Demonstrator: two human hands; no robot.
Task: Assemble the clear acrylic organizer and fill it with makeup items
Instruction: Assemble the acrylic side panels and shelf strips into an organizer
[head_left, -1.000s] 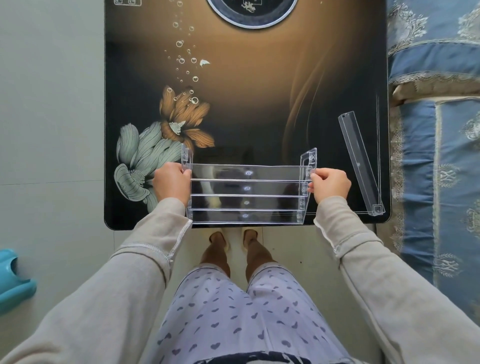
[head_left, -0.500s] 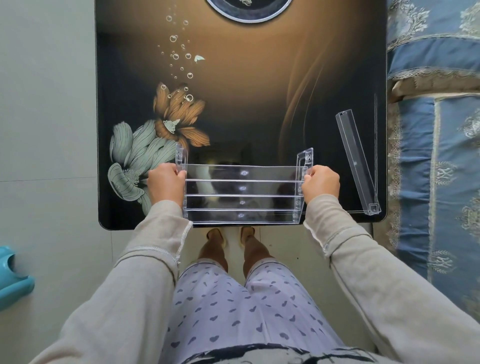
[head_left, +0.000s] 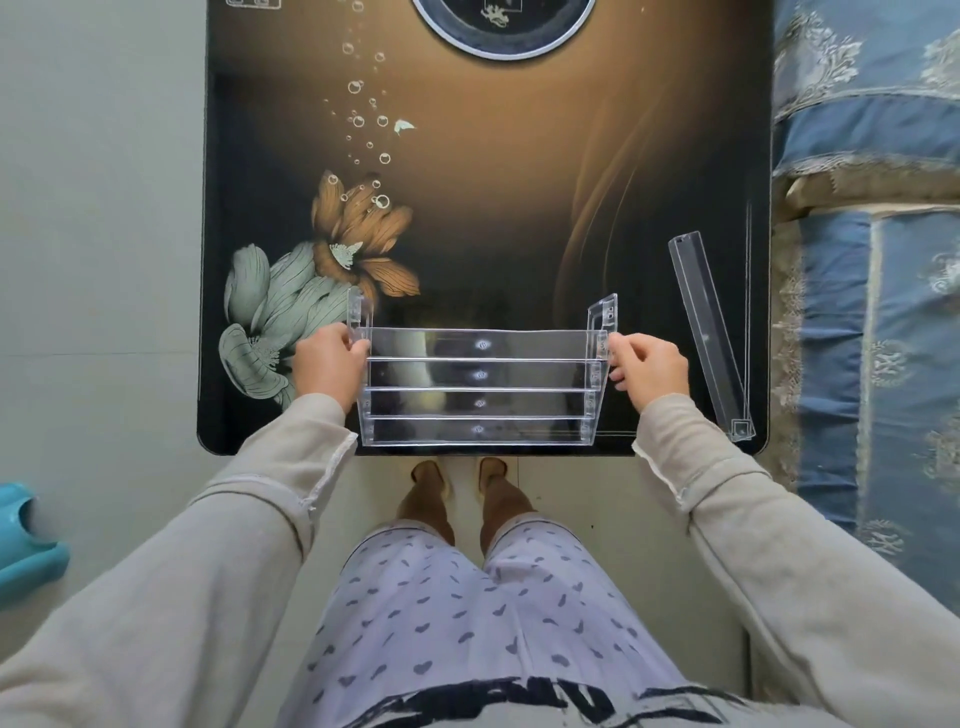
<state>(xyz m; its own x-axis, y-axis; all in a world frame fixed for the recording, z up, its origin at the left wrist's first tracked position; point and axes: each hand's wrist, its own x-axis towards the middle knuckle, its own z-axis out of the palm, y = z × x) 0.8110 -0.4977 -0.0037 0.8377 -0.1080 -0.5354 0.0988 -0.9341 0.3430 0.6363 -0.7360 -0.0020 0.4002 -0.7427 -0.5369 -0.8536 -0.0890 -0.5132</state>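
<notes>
Mostly see-through, clear acrylic organizer on table, left hand curled round its left wall, fingertips obscured, right hand pinching right wall.

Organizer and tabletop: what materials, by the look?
Organizer: clear rigid plastic, probably acrylic, glossy; the tabletop shows through it and its edges catch light. Tabletop: smooth, glossy printed surface showing faint reflections; glass or laminate, cannot tell which.

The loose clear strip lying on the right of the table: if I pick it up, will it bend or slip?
Probably stiff: the strip lies with straight edges, like the tiers of the organizer. Likely light, since it looks thin and hollow. Its glossy faces, on a glossy table, may slip in a grip.
</notes>
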